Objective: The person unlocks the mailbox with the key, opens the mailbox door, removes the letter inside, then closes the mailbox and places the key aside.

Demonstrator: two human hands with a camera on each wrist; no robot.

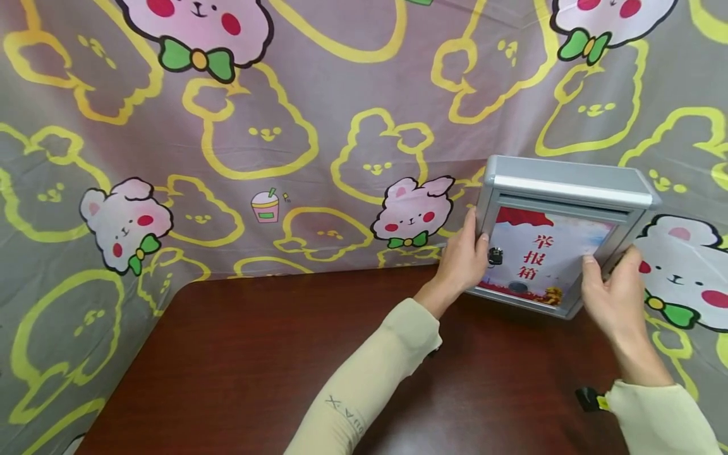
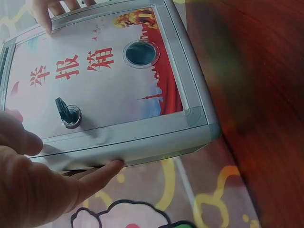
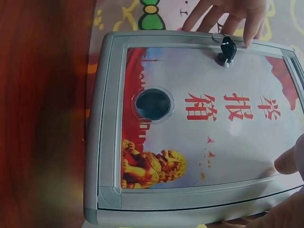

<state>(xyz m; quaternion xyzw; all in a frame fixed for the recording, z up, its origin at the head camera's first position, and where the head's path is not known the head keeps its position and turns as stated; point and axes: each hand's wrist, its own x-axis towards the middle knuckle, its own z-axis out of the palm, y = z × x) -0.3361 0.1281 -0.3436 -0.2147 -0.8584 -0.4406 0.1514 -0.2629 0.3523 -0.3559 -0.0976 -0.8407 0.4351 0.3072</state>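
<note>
A silver-grey letter box (image 1: 520, 243) is held at the right rear of the table, tilted, with its front panel facing me. Red Chinese characters, a slot near the top and a round window (image 3: 153, 104) mark that front. A black key (image 2: 63, 110) sits in the lock by the left edge. My left hand (image 1: 465, 258) grips the left side, thumb at the front frame and fingers along the side wall. On the opposite side, my right hand (image 1: 615, 294) holds the box, its thumb over the front frame. The back of the box is hidden.
The dark red-brown table (image 1: 239, 366) spreads out in front and to the left. Behind it hangs a patterned cloth (image 1: 318, 82) with cartoon animals, close to the box. A black strap end with a yellow tag (image 1: 591, 399) shows by the right sleeve.
</note>
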